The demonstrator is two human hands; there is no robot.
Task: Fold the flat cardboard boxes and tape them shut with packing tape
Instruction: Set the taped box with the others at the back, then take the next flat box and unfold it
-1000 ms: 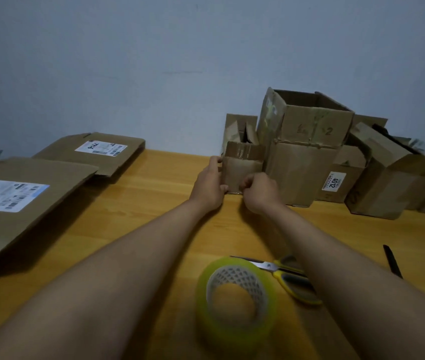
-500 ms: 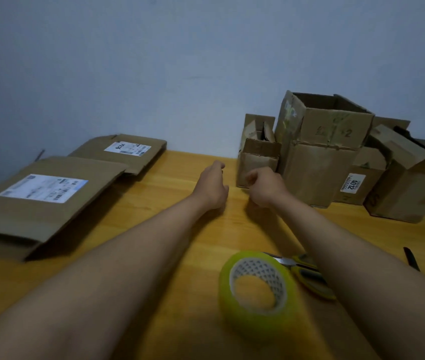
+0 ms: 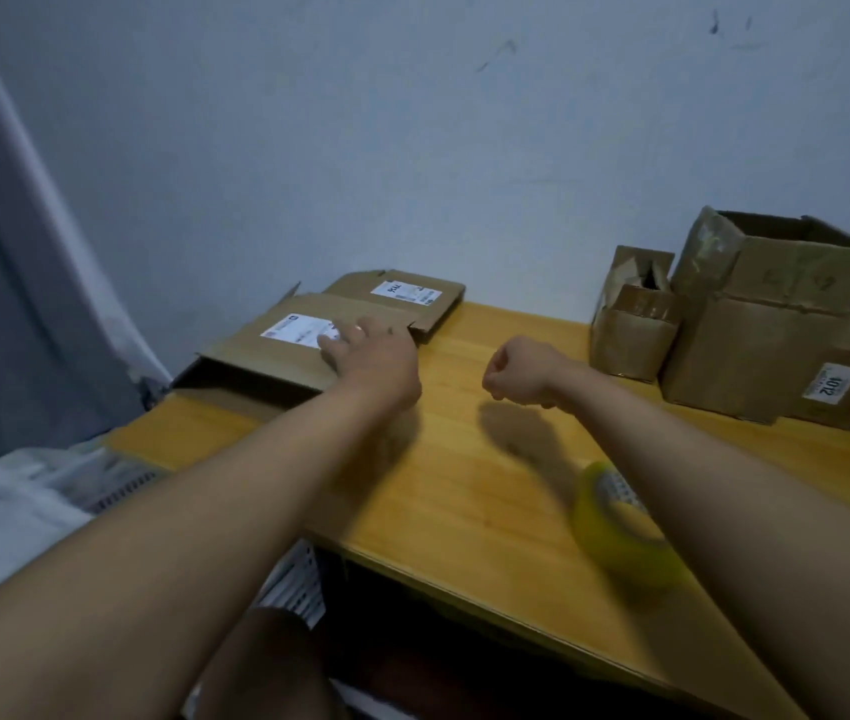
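1. We read two things only: "1012", printed upside down, on the white sticker [image 3: 832,388] of a standing box at the far right, and a short dark code on the label of the far flat box [image 3: 402,298] that is too small for us to make out.
2. We count two flat cardboard boxes at the far left of the wooden table [image 3: 464,491], each with one white shipping label. The near flat box [image 3: 267,350] partly overlaps the far one, and its label print is blurred.
3. We count at least four folded boxes standing at the far right against the wall: a small box [image 3: 630,330] with its top flaps up, a tall open box [image 3: 755,324] just beside it, the stickered one and more cut off by the frame edge (so the full number escapes us).
4. One roll of packing tape [image 3: 620,527], yellowish and blurred, lies near the table's front edge, partly behind the right forearm.
5. Our left hand [image 3: 371,356] reaches onto the near flat box, fingers stretched flat over its label, gripping nothing.
6. Our right hand [image 3: 516,374] hovers above the table between the flat and standing boxes, curled into a loose fist around nothing.
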